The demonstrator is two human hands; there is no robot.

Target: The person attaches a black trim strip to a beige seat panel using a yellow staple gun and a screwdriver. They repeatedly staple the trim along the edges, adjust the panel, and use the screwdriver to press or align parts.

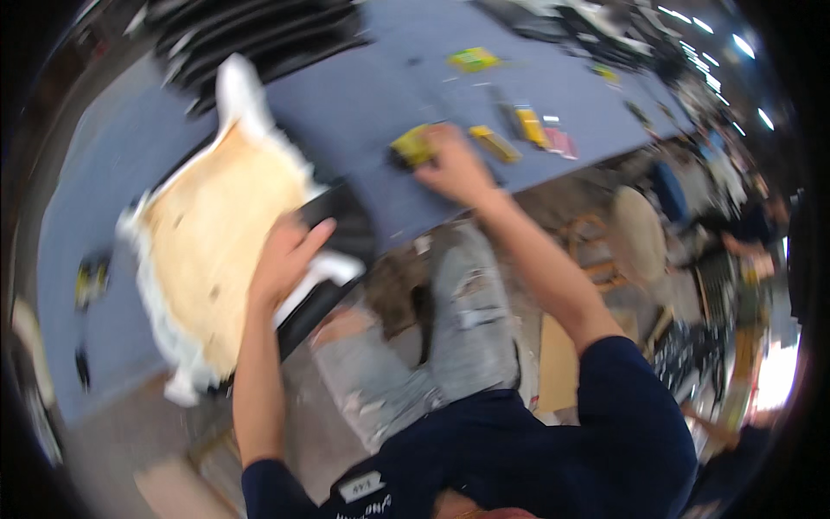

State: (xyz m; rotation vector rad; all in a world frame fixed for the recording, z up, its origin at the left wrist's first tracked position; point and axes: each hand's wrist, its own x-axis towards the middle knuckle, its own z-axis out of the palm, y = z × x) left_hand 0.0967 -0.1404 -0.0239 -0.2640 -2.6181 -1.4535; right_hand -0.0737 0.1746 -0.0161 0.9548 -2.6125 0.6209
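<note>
Blue-grey workbench (354, 104), black stack (251, 39) beyond the tan panel (229, 225), which lies bench-left, rimmed by white padding (151, 277).
Left hand (285, 255) rests at the panel's right edge, thumb spread, beside black cover material (341, 221); right hand (451, 163) closes around a yellow-and-black tool (411, 147) right of the panel; blur hides whether it is lifted. Judgement: a flat left palm should steady the panel; a full-fingered right grip should control the tool.

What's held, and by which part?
Right hand: yellow-and-black tool, apparently by its right end; blurred. Left hand: at the right edge of the pale board, grip unclear.
</note>
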